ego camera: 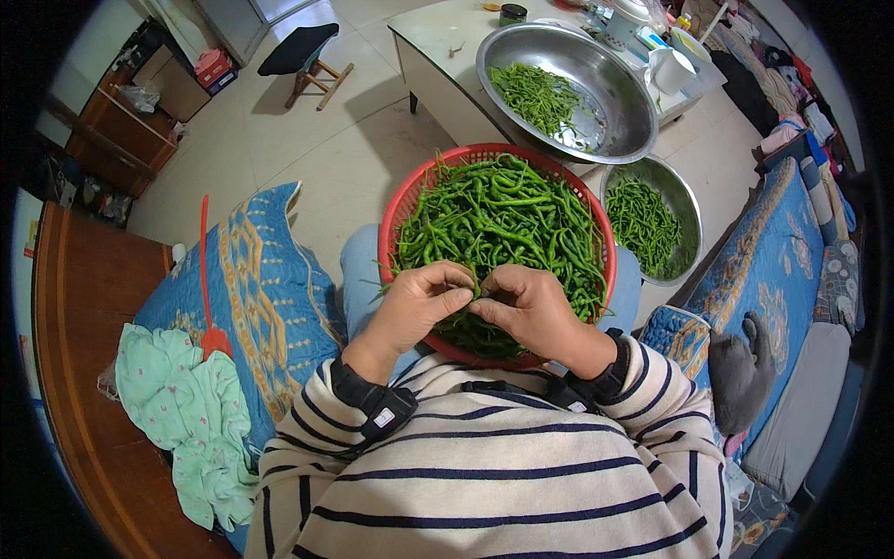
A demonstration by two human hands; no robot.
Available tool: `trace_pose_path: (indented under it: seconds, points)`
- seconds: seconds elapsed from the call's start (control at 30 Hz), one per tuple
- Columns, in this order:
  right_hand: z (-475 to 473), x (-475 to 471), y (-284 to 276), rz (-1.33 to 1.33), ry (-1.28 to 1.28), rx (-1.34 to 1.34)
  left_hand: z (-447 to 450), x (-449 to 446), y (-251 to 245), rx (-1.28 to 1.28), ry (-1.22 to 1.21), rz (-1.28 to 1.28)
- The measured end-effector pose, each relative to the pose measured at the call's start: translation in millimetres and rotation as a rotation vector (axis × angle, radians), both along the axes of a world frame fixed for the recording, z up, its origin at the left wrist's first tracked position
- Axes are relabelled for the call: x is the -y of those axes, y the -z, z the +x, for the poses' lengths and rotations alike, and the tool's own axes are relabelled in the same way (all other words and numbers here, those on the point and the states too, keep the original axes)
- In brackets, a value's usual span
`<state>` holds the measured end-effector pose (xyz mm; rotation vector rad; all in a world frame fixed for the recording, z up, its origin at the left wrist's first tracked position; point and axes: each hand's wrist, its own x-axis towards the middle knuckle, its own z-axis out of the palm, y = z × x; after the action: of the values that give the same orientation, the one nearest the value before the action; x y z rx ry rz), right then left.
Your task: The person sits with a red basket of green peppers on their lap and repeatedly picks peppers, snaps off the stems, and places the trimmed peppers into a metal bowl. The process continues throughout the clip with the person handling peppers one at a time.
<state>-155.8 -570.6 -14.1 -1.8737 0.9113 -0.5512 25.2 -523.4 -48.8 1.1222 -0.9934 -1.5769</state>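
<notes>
On my lap rests a red plastic colander (pixel 392 223), heaped with long green chili peppers (pixel 506 202). My left hand (pixel 419 300) and my right hand (pixel 534 304) meet above its near edge, thumbs and fingertips pinched together. Between the fingertips is one slim green chili pepper (pixel 476 278), its lower end hidden by the fingers. Beyond the colander a wide steel basin (pixel 618 91) holds a pile of thin green stems (pixel 534 98). Lower down on the right, a second steel bowl (pixel 691 241) contains green chili peppers (pixel 641 223).
The wide basin overlaps the near edge of a white table (pixel 440 35), where a jar (pixel 513 14) and a white cup (pixel 674 72) stand. A blue patterned sofa cover (pixel 761 258) lies to the right. Leftward are a red fly swatter (pixel 204 279), a green cloth (pixel 181 412) and a stool (pixel 307 63).
</notes>
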Motion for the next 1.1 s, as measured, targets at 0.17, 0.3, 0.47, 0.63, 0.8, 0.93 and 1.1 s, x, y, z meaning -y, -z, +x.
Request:
trace_pose_path:
  seconds: [0.17, 0.3, 0.47, 0.63, 0.8, 0.93, 1.1]
  points:
    - [-3.7, -1.0, 0.0, -0.001, -0.020, 0.055, -4.7, -3.6, 0.1, 0.010, 0.134, 0.044]
    - [-5.9, -0.8, 2.3, 0.170, 0.008, 0.110, -2.1, -4.2, -2.2, 0.158, 0.137, -0.003]
    - [-8.9, 3.0, 4.3, -0.094, -0.061, 0.000, -2.8, -5.1, -6.7, 0.331, 0.185, -0.025]
    - [-7.9, 4.1, 2.6, -0.123, -0.096, 0.041, -2.5, -4.1, -12.0, 0.382, 0.162, -0.072]
    - [-12.5, 11.4, -5.5, 0.286, -0.216, 0.044, 1.3, -1.1, -17.3, 0.484, 0.262, -0.339]
    - [-20.8, 23.4, -11.7, 0.709, -0.292, 0.236, 5.0, -2.6, -14.3, 0.443, 0.289, -0.348]
    - [-29.2, 76.9, -21.2, 0.413, -0.016, 0.312, 20.2, 3.5, 5.3, -0.068, 0.046, -0.035]
